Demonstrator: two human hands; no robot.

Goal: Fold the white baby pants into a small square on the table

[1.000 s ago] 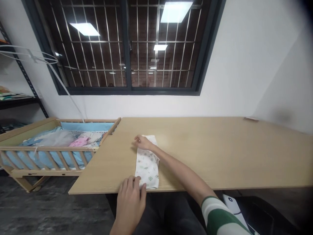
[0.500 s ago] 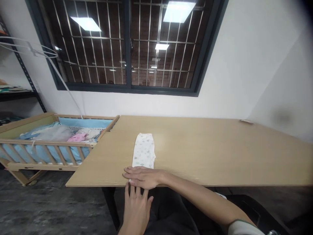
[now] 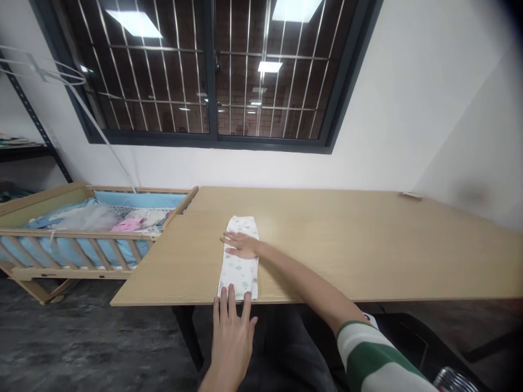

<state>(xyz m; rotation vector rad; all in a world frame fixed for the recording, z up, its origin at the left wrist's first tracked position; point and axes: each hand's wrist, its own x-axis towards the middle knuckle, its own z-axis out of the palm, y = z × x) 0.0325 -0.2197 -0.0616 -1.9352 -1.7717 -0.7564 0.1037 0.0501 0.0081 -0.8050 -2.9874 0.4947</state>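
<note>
Bench (image 3: 351, 245): pale wood-grain top, broad, extending from the crib side at left to the wall (image 3: 400, 109) at right; dark leg (image 3: 188, 337) visible below the near edge. Printed cloth (image 3: 237, 272), white with small green figures, lies flat on the left part of the bench, long axis running away from the person, near end at the front edge. Right hand (image 3: 241, 245) open, palm down across the far half of the cloth, fingers extended to the left; nothing gripped. Left hand (image 3: 231, 326) open, fingers spread, fingertips over the cloth's near end. Small flat object (image 3: 411, 195) at the far right of the bench, too small to identify. Left of bench: wooden crib (image 3: 81, 234) with blue lining, pink cloth (image 3: 128, 224) inside; white pole (image 3: 100, 130) rises behind it to a hoop. Dark shelf unit (image 3: 35, 117) beyond, at the left margin. Above: dark-framed window (image 3: 211, 81), metal bars, brick behind, bright light panels showing in the glass. Floor (image 3: 102, 337) dark grey, mottled.
</note>
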